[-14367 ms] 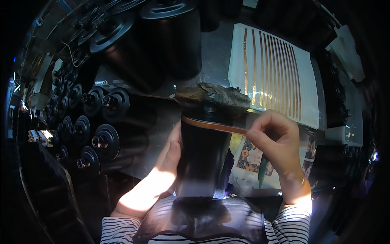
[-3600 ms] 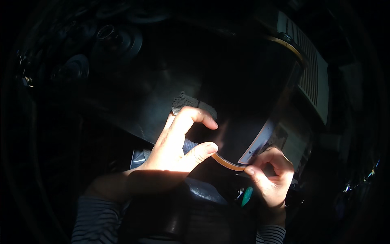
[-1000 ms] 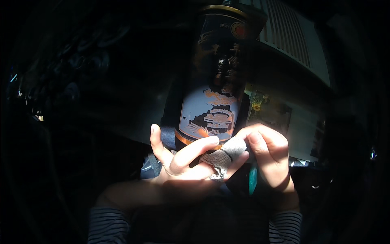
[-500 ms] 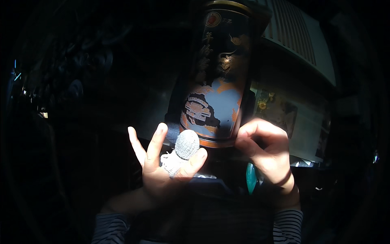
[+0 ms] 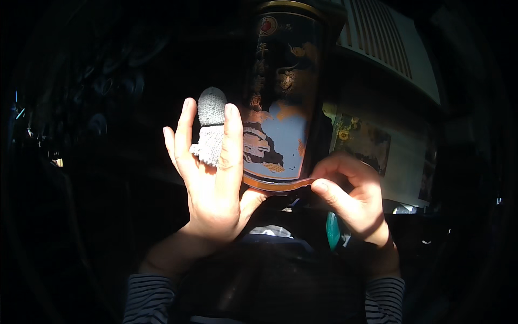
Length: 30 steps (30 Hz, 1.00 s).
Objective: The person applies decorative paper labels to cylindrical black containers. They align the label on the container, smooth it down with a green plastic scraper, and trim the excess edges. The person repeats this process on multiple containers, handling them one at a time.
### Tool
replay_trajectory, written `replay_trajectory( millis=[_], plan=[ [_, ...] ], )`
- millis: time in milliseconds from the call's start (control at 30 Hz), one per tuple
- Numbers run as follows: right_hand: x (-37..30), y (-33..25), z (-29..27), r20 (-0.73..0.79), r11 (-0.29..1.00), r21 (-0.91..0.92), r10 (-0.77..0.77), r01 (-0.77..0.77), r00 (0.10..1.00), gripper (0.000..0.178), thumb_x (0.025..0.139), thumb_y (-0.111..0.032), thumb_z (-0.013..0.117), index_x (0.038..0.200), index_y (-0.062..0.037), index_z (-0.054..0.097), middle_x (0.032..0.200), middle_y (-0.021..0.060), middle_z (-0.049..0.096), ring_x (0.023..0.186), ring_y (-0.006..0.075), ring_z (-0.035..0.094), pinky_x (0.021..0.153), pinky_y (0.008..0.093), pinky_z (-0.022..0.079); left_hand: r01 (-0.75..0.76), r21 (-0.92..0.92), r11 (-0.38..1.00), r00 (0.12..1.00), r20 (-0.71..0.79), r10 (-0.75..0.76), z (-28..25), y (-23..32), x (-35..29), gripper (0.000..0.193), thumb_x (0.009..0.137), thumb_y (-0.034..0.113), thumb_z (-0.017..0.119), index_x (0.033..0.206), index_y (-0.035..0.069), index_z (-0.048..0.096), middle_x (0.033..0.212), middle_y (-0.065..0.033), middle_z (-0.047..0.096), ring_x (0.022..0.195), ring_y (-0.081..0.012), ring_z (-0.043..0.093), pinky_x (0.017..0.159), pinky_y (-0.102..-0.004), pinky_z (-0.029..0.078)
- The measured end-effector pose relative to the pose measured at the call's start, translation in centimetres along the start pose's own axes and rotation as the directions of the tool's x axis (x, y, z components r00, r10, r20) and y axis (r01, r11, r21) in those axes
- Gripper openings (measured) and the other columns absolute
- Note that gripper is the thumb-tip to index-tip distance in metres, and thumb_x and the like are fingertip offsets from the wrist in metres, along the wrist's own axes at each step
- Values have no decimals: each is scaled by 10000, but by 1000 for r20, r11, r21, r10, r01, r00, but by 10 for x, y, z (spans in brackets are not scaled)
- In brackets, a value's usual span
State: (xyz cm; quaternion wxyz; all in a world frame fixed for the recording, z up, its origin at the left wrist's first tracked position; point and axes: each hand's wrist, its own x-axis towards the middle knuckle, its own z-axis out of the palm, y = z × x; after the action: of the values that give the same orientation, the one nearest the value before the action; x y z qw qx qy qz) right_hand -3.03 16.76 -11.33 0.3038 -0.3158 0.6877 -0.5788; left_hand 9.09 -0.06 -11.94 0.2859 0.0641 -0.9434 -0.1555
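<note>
A large dark container (image 5: 280, 108), cylindrical in look, with a gold rim and orange, gold and pale blue decoration, lies lengthwise before me. My left hand (image 5: 213, 189) is at its lower left corner, fingers stretched and apart. A grey knitted finger cover (image 5: 211, 127) sits on one of its middle fingers. The left thumb reaches beneath the container's lower edge; whether it presses there I cannot tell. At the lower right corner, my right hand (image 5: 353, 197) pinches the end of a thin orange edge strip (image 5: 288, 186), which stretches from the rim to the fingertips.
To the right lies a pale panel with brown stripes (image 5: 377, 38), above a flat sheet with a printed yellow-flower picture (image 5: 361, 140). A green object (image 5: 333, 231) is below my right wrist. Deep shadow hides most of the surroundings.
My left hand has moved up and turned, so its covered finger now points upward beside the container. The container has shifted slightly left. The strip now shows stretched toward my right fingertips.
</note>
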Motion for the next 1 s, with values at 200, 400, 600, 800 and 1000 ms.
replay_trajectory(
  millis=[200, 400, 600, 800, 1000],
  plan=[
    [5, -7, 2, 37, 999, 37, 20, -22, 999, 65, 796, -59, 655, 806, -8, 616, 708, -5, 563, 607, 29, 495, 563, 161, 396, 194, -62, 979, 954, 246, -173, 6, -16, -19, 753, 728, 156, 638, 1361, -38, 279, 1349, -228, 351, 1278, -361, 314, 1020, -651, 87],
    [3, -18, 16, 68, 996, 32, 81, -84, 994, 46, 794, -46, 643, 817, -7, 633, 732, 19, 584, 644, 56, 525, 583, 187, 414, 12, 85, 996, 1000, -26, -9, -16, -3, -51, 374, 757, 296, 670, 1118, 314, 573, 1200, -69, 516, 1177, -305, 433, 965, -710, 162],
    [-3, -17, 31, -4, 999, 27, -43, 43, 999, 82, 815, -76, 626, 831, 5, 627, 733, 35, 585, 637, 78, 542, 573, 195, 419, -183, 140, 973, 970, -138, 202, -13, -3, -42, 337, 779, 467, 609, 1109, 403, 590, 1203, 82, 504, 1128, -140, 416, 990, -663, 179],
    [5, -38, 23, -4, 962, -169, -218, 214, 976, 78, 713, -22, 707, 738, -3, 636, 645, 35, 561, 551, 88, 514, 504, 209, 404, 293, -661, 691, 955, 233, -182, -31, -16, 1, 685, 765, 107, 620, 1362, -10, 305, 1343, -188, 385, 1233, -304, 330, 1049, -421, 194],
    [7, -24, 18, -52, 991, -8, 133, -133, 990, 46, 768, -37, 668, 776, -8, 633, 687, -3, 548, 595, 45, 505, 538, 173, 397, 329, -620, 712, 939, 292, -180, -21, -16, 5, 771, 749, 134, 657, 1389, -5, 251, 1364, -187, 347, 1233, -303, 332, 1034, -405, 209]
  ],
)
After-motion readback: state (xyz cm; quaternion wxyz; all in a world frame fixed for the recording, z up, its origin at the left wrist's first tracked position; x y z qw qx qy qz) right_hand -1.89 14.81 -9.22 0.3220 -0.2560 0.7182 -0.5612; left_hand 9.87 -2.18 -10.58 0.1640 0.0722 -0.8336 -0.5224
